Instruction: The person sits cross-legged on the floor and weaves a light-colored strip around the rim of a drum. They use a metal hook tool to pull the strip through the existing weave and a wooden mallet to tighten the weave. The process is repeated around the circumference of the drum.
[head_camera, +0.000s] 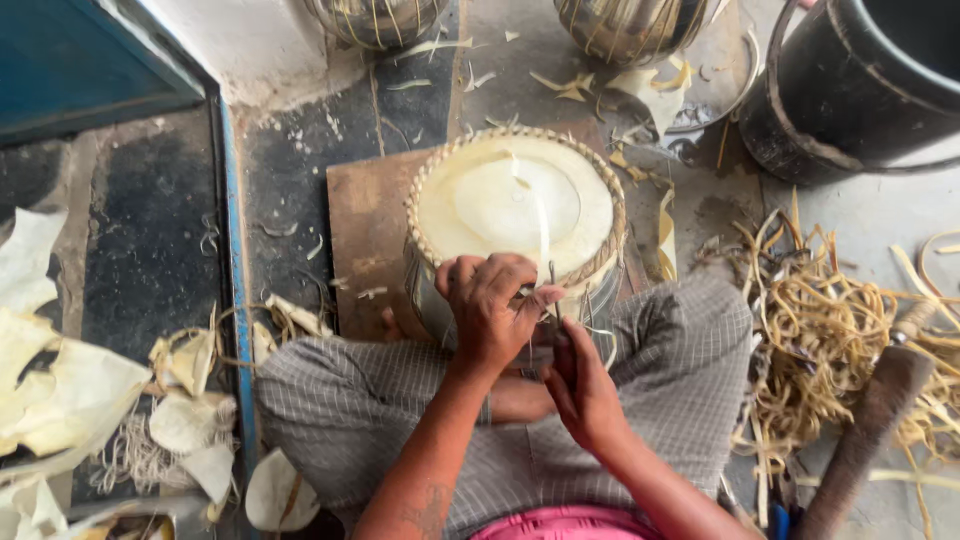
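Head view: a grey stone floor (150, 230) is seen from above, and on it a brown board (365, 230) is laid in front of a seated person whose crossed legs are covered by grey checked cloth (680, 350). At the upper right a large black bucket (860, 90) is placed, and two shiny metal vessels (630, 25) wrapped in thin strips are cut off by the top edge. A heap of tan leather strips (830, 320) is spread to the right of the legs, with a wooden-handled tool (870, 420) laid across it. Pale hide scraps (60, 390) are scattered at the left.

A drum (515, 205) with a cream skin and a braided rim is stood upright on the board, pressed against the legs, just above both hands. A pale strip (541, 225) is run across the skin toward the near rim.

The left hand (490, 305) is set on the near rim of the drum, its fingers curled together over the lacing there. The right hand (580, 390) is held just below it, touching it, with fingers closed; a thin metal tool (553, 290) appears to be pinched in it, though the grip itself is hidden.
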